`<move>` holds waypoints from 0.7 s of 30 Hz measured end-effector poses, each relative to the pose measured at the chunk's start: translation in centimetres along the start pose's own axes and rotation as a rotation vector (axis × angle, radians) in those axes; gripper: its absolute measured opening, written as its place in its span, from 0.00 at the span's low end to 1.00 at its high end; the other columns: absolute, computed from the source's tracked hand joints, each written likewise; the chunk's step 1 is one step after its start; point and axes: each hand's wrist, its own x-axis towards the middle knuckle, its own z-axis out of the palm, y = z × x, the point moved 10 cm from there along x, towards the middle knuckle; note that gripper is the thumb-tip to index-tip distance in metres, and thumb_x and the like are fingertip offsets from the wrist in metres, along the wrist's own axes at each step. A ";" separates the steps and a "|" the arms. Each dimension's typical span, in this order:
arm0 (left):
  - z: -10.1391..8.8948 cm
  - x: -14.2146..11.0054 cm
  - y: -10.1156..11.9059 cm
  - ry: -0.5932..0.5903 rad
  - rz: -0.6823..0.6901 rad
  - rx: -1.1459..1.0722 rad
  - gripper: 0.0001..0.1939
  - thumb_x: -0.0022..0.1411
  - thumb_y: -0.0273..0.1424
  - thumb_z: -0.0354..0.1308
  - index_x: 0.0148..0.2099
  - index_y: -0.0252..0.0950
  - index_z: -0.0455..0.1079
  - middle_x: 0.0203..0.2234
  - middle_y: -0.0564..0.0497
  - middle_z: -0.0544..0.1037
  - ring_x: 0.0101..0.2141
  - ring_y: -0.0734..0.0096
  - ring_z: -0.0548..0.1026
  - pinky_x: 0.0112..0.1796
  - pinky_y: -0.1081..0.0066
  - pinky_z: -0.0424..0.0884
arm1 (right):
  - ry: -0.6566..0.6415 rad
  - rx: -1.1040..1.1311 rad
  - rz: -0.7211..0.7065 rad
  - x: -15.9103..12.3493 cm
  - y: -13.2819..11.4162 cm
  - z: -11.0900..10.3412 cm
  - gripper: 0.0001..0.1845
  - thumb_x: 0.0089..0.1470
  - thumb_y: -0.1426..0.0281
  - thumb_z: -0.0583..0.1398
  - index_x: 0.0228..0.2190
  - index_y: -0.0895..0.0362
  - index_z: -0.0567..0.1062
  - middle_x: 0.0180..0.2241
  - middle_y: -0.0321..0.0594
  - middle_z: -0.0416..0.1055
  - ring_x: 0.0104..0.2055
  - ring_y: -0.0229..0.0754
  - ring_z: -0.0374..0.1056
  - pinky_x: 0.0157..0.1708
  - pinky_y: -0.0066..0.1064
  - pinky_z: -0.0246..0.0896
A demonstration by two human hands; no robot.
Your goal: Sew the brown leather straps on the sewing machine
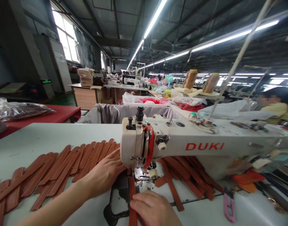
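Note:
A brown leather strap (132,191) runs lengthwise under the presser foot (141,174) of a white sewing machine (172,138) marked DUKI. My right hand (154,207) is closed on the strap's near part, fingers curled at its right edge. Left of the machine head, my left hand (108,171) reaches forward with fingers stretched out; their tips go out of sight behind the head, so I cannot tell whether they touch the strap. Many similar straps (61,169) lie in an overlapping row on the left. Another pile of straps (186,179) lies under the machine arm.
Pink-handled thread snips (229,207) and an orange piece (249,179) lie at right. Two thread cones (190,79) stand behind the machine. A cloth-lined bin (134,112) is beyond the table. Left is a red-covered table (63,114) with plastic bags. A person (279,103) sits far right.

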 end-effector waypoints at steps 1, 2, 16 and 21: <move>-0.2 -0.5 -0.1 -0.006 0.004 0.004 0.17 0.62 0.19 0.45 0.41 0.38 0.73 0.40 0.49 0.79 0.44 0.63 0.75 0.55 0.62 0.65 | -0.003 -0.013 -0.007 0.2 0.3 0.4 0.07 0.60 0.70 0.59 0.36 0.56 0.78 0.34 0.36 0.80 0.31 0.40 0.76 0.33 0.25 0.73; -0.5 -1.0 -0.1 -0.007 0.006 0.017 0.18 0.62 0.18 0.45 0.44 0.38 0.73 0.42 0.49 0.79 0.47 0.63 0.75 0.55 0.63 0.65 | -0.002 -0.025 -0.004 0.4 0.6 0.7 0.06 0.59 0.71 0.60 0.36 0.56 0.78 0.34 0.37 0.80 0.31 0.40 0.75 0.32 0.26 0.73; 0.5 -2.1 1.5 0.115 -0.101 0.004 0.20 0.65 0.19 0.42 0.53 0.37 0.67 0.46 0.45 0.74 0.47 0.59 0.73 0.47 0.62 0.74 | 0.034 -0.117 0.007 0.1 0.7 0.9 0.11 0.62 0.72 0.54 0.34 0.57 0.77 0.30 0.36 0.78 0.28 0.40 0.70 0.28 0.27 0.69; 1.0 -2.9 2.1 0.148 -0.079 0.033 0.19 0.67 0.22 0.44 0.57 0.36 0.66 0.49 0.43 0.74 0.49 0.57 0.73 0.52 0.58 0.71 | 0.023 -0.174 -0.013 0.0 0.6 1.5 0.08 0.59 0.74 0.56 0.34 0.57 0.76 0.29 0.35 0.77 0.27 0.39 0.69 0.29 0.26 0.69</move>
